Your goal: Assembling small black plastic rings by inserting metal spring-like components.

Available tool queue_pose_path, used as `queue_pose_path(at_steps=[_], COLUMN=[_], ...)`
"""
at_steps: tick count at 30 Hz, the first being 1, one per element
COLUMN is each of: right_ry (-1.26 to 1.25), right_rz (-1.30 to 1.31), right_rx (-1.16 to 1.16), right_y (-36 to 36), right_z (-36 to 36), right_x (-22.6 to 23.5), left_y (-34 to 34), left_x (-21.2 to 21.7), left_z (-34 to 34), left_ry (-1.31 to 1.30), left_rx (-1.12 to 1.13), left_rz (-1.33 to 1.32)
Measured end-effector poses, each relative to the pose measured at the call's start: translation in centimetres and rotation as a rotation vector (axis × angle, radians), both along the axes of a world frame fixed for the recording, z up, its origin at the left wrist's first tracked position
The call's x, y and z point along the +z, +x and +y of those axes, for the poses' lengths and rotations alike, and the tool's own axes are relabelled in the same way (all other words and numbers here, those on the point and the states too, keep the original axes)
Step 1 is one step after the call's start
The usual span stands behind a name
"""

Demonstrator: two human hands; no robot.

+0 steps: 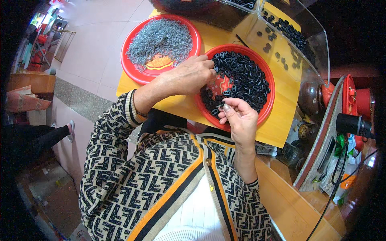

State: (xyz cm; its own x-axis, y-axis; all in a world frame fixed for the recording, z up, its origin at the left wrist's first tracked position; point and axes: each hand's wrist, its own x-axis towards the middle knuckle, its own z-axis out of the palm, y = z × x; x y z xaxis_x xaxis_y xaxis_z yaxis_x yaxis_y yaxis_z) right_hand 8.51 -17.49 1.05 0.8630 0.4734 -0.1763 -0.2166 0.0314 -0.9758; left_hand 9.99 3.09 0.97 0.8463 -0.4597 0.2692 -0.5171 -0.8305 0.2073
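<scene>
Yellow table [281, 100]: both hands (left hand [191, 76], right hand [240, 116]) picking black rings [245, 78].

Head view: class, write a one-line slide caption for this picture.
Left hand and right hand pick among small black rings in a red plate, beside a red plate of grey pins.

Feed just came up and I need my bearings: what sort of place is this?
Likely a small home or shop workbench for hand assembly: a red plate of black rings, a red plate of grey metal bits, and a clear bin on a yellow table.
</scene>
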Motion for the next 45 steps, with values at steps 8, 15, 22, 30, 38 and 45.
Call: queue_pose_path(at_steps=[8,15,22,30,38,45], right_ry=[0.053,0.154,0.111,0.039,-0.038,-0.124], right_rz=[0.057,0.070,0.018,-0.022,-0.076,-0.124], right_rx=[0.003,-0.051,-0.051,-0.062,-0.053,-0.100], right_y=[0.1,0.3,-0.4,-0.4,-1.1,-1.4], right_z=[0.2,0.9,2.3,3.0,3.7,4.1], right_x=[0.3,0.9,1.9,2.2,3.2,3.3], left_y=[-2.1,-5.2,-6.1,-6.7,-7.0,-7.0], left_x=[0.3,-0.7,-1.2,-1.6,-1.6,-1.8], left_z=[0.1,-0.8,-2.1,-2.6,-2.3,-2.3], left_ry=[-0.500,-1.237,-1.812,-2.143,-2.159,-2.077], left_rx=[0.057,0.079,0.057,0.071,0.084,0.067], left_rz=[0.161,0.418,0.550,0.696,0.710,0.649])
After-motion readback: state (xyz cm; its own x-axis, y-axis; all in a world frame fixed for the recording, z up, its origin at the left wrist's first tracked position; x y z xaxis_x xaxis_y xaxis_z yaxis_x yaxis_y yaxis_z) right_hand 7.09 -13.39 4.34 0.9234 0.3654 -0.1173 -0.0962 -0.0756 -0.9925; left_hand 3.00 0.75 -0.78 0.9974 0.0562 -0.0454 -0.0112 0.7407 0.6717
